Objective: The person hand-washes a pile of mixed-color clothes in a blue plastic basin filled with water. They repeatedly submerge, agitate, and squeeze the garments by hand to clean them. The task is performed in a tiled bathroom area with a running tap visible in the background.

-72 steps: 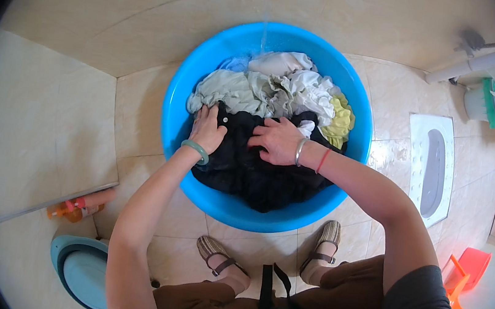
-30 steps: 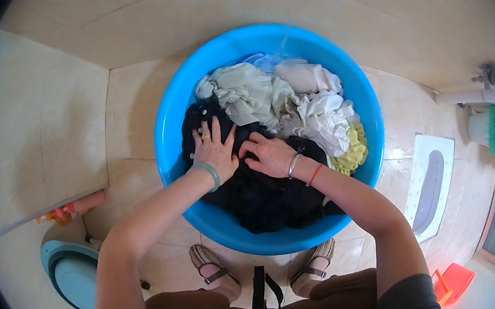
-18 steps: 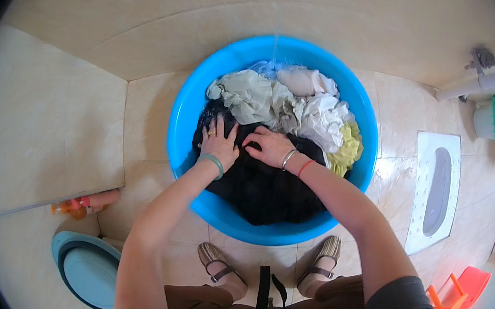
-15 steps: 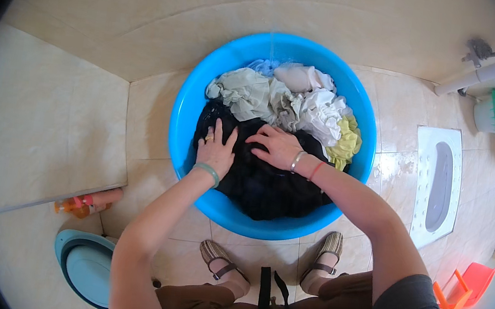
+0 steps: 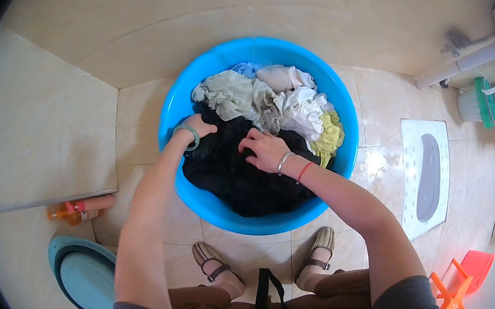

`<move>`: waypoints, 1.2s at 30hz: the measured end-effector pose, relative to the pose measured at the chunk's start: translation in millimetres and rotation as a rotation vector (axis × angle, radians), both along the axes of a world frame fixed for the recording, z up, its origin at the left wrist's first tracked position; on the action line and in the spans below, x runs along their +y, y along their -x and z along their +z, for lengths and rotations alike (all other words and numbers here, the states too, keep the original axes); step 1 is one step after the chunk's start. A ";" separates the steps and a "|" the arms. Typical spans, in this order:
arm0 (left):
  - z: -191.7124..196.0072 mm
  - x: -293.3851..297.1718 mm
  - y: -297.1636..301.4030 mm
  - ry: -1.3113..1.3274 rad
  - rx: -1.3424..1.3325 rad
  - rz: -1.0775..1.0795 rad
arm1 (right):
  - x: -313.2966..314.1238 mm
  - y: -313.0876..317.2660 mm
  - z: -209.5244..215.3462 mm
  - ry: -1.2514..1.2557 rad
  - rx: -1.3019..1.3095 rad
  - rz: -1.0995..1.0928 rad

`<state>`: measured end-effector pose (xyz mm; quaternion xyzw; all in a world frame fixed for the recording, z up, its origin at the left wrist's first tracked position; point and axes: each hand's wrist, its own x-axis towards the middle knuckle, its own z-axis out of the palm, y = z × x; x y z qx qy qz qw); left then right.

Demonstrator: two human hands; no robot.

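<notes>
In the head view, a big round blue tub [image 5: 170,108] is seen in the middle of the frame, set on the tiled floor [image 5: 389,104]. The tub is filled with wet clothes. A black cloth [image 5: 232,174] is spread over the lower half of the tub, and a heap of pale clothes [image 5: 260,97] is piled in the upper half, with a yellow piece [image 5: 329,137] at the right side of the heap. The left hand [image 5: 198,127] is placed at the left edge of the black cloth, close to the tub wall; its fingers are curled down into the cloth, and a green bangle [image 5: 187,132] is worn on its wrist. The right hand [image 5: 265,150] is laid on the black cloth near the middle of the tub, with bent fingers pressed into the cloth; a silver bangle and a red string are worn on that wrist. The two hands are kept a little apart. At the lower left of the frame, an orange bottle [image 5: 77,211] is laid on the floor, and a teal basin [image 5: 84,276] is seen below it. Two sandaled feet are seen under the tub. At the right side, a white floor toilet [image 5: 427,173] is set in the floor, and an orange stool [image 5: 459,288] is seen at the lower right.
</notes>
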<state>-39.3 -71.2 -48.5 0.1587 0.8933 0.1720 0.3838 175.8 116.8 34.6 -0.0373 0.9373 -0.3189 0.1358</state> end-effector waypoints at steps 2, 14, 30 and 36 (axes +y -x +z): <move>45.6 12.2 -22.8 -0.050 0.053 -0.042 | 9.5 -5.1 -13.3 -0.056 0.021 -0.062; 226.6 -26.0 -59.8 -0.755 0.441 -0.103 | 8.4 3.5 -33.9 -0.039 0.068 -0.121; 128.5 -21.1 -92.4 -0.287 0.699 -0.293 | 11.8 3.1 9.8 -0.183 0.331 0.004; 49.1 11.9 -90.5 0.045 0.579 -0.245 | -20.5 20.9 -39.3 -0.299 0.229 0.245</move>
